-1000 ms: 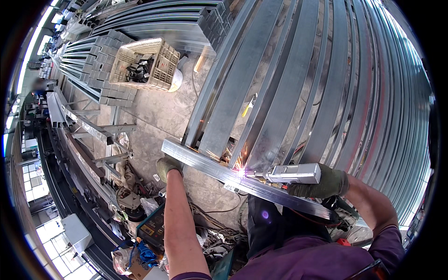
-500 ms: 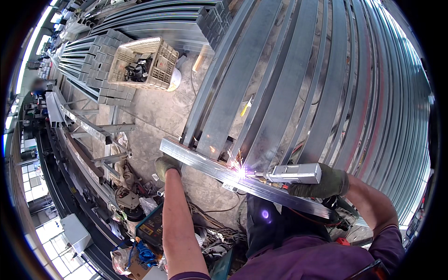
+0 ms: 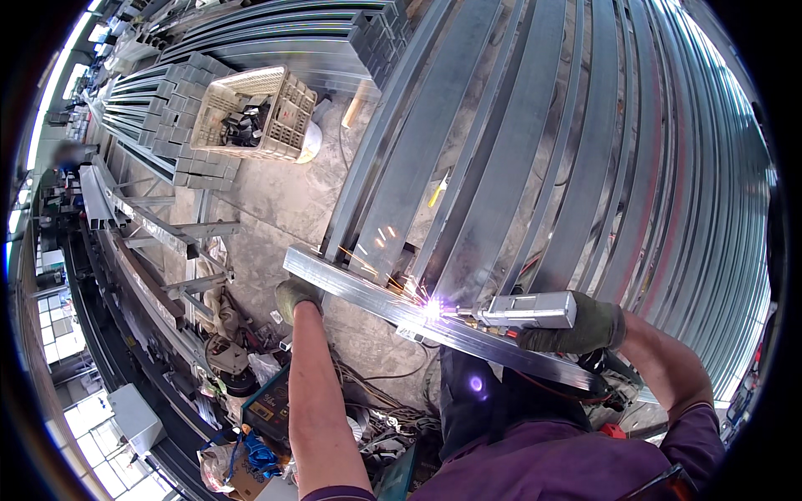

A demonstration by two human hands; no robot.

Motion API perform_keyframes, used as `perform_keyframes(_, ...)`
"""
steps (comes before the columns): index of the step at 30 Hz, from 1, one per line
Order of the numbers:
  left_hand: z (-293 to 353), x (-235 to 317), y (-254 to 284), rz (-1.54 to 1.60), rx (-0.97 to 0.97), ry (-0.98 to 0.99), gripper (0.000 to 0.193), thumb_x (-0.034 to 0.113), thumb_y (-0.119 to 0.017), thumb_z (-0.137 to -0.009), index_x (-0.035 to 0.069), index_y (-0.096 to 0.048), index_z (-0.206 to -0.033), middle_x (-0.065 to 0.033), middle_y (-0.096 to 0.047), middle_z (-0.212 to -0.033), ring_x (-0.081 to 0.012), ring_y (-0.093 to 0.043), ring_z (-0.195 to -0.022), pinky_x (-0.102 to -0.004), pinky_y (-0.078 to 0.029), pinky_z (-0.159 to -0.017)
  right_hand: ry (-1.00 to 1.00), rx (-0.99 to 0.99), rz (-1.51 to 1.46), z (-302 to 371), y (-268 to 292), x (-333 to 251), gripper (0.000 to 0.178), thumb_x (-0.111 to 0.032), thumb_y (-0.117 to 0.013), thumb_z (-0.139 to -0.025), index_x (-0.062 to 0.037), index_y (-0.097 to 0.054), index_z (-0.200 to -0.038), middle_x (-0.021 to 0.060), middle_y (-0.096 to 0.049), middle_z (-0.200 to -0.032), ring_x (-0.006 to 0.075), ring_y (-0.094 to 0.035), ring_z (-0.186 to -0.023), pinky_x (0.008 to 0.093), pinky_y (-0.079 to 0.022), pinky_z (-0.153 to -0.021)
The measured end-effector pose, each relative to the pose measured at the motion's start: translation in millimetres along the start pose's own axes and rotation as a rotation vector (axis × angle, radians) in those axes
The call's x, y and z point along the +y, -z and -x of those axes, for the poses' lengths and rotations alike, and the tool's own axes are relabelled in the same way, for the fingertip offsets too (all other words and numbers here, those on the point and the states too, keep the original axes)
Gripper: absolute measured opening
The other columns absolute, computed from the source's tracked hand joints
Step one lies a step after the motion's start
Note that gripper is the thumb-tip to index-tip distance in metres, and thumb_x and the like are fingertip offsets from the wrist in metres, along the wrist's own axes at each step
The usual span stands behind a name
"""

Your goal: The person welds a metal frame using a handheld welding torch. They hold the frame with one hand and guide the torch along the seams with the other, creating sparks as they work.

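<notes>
My right hand [image 3: 576, 328], in a dark green glove, is wrapped round a boxy silver welding gun [image 3: 528, 311]. Its nozzle points left at a bright violet-white arc, with orange sparks flying up and left. The arc burns where a shiny square metal tube [image 3: 359, 291], lying crosswise, meets the end of a long grey tube [image 3: 493, 225]. My left hand [image 3: 298, 301], gloved the same way, is at the near side of the crosswise tube, close to its left end. Its fingers are hidden, so I cannot tell whether they grip the tube.
Long parallel metal tubes [image 3: 610, 167] stretch away ahead and right. A cream plastic crate [image 3: 280, 113] of dark small parts stands by stacked tubes [image 3: 171, 125] at far left. Metal frames [image 3: 159, 225] lie left. Cables [image 3: 388, 401] and a dark toolbox-like case [image 3: 269, 405] are near my left arm.
The sparks now spray farther up and left in longer streaks. The arc and both hands stay at nearly the same place, the left hand shifting very slightly left with the view.
</notes>
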State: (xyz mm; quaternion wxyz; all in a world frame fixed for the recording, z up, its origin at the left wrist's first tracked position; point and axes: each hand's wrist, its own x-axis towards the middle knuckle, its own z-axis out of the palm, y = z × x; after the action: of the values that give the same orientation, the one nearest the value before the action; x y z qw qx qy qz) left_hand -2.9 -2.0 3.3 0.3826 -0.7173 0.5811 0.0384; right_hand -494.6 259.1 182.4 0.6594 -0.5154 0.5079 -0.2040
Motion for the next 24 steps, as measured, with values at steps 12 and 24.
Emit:
perform_keyframes(12, -20, -6, -21, 0.247, -0.013, 0.081, 0.033, 0.039, -0.061, -0.097, 0.016, -0.078, -0.114, -0.0042, -0.078, -0.121, -0.0205, -0.076, -0.109, -0.0342, -0.061, -0.084, -0.052, -0.016, -0.057, 4, 4, -16, 0.06, -0.041, -0.077, -0.097, -0.0061, -0.063, -0.143, 0.016, -0.075, -0.127, 0.0226, -0.072, -0.112, 0.0342, -0.056, -0.099)
perform_keyframes(24, -26, -4, -22, -0.192, 0.022, -0.134, 0.033, 0.033, -0.057, -0.102, 0.016, -0.076, -0.121, -0.0055, -0.076, -0.127, -0.0214, -0.075, -0.113, -0.0367, -0.062, -0.088, -0.084, -0.011, -0.047, 10, 3, -12, 0.053, -0.04, -0.078, -0.096, -0.0075, -0.068, -0.137, 0.0148, -0.076, -0.122, 0.0225, -0.074, -0.107, 0.0347, -0.057, -0.094)
